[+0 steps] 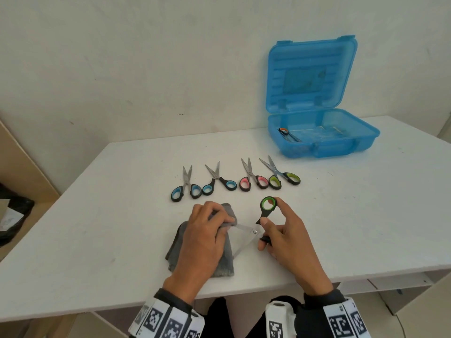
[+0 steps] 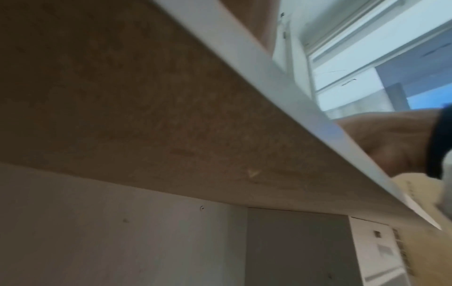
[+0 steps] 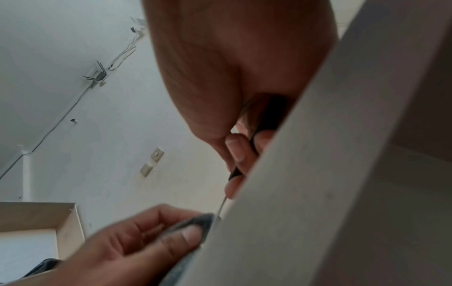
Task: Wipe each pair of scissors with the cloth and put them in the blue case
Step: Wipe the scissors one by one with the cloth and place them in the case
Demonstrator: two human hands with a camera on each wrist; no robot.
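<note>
Grey cloth (image 1: 220, 263) lies on a white table (image 1: 97, 228), near its front edge. The left hand (image 1: 202, 237) pinches a fold of that cloth around one blade of the green-handled scissors (image 1: 256, 228), thumb and fingers pressed together — probably so the fabric covers both faces of the steel. The right hand (image 1: 285, 242) grips the handles, fingers curled, holding the blades spread wide so each can be reached separately. Four more pairs (image 1: 235, 181) wait in a row just beyond the hands, blades pointing away. Farther right, well apart, the blue case (image 1: 324, 147) stands with its lid propped up — one orange-handled pair (image 1: 286, 134) already inside.
</note>
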